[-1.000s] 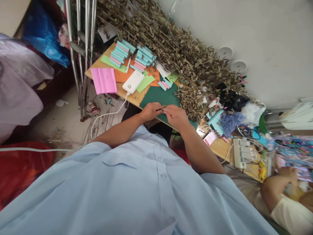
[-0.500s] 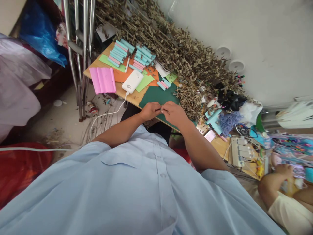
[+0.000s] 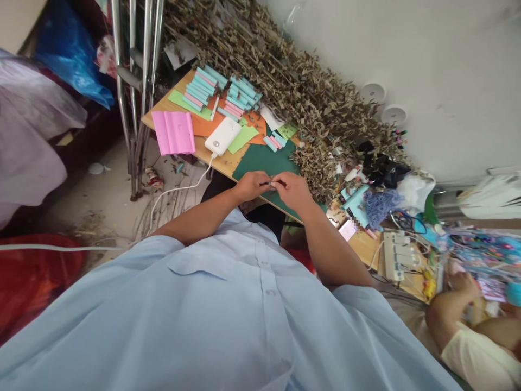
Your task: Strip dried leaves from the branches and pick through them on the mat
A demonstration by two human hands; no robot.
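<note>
My left hand (image 3: pixel 251 186) and my right hand (image 3: pixel 292 190) meet at the fingertips over the front edge of the green mat (image 3: pixel 264 160). Both are closed in a pinch on something small and thin, too small to name. Beyond them on the mat lie a few short blue and pink paper rolls (image 3: pixel 275 141). A white power bank (image 3: pixel 223 136) with a cable rests left of the mat, next to green paper (image 3: pixel 243 139) and a pink folded sheet (image 3: pixel 173 133).
Dried plant stems (image 3: pixel 301 81) lie along the wall. More paper rolls (image 3: pixel 201 87) are piled at the back left. Metal crutches (image 3: pixel 136 98) stand left of the table. A power strip (image 3: pixel 395 255) sits at the right, near another person's arm (image 3: pixel 448 309).
My fingertips have moved slightly apart, and a little more of the thin item shows between them. The other person's hand at the right has shifted slightly left.
</note>
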